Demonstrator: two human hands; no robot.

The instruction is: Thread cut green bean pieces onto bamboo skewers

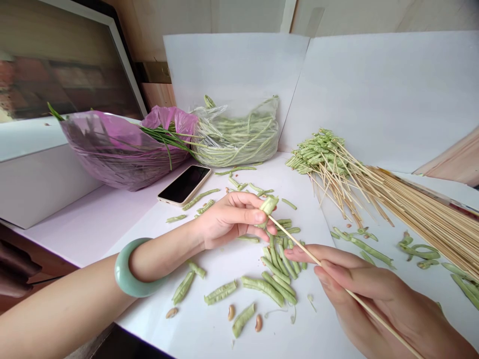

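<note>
My left hand point(234, 218), with a pale green bangle point(125, 271) on its wrist, pinches a short piece of green bean point(269, 204) between thumb and fingers. In my right hand point(366, 289) a thin wooden skewer point(299, 243) is held between thumb and fingers. The skewer's far end meets the bean piece; its tip is hidden there. Below and between my hands, cut bean pieces point(264, 289) lie scattered on the white tabletop point(209, 334), along with a few loose brown seeds point(258, 323).
A phone point(184, 184) lies behind my left hand. Further back stand a purple bag point(123, 149) and a clear bag of long beans point(239, 137). At the right are skewered beans point(322, 149), a bundle of bare skewers point(422, 212) and bean scraps point(368, 248).
</note>
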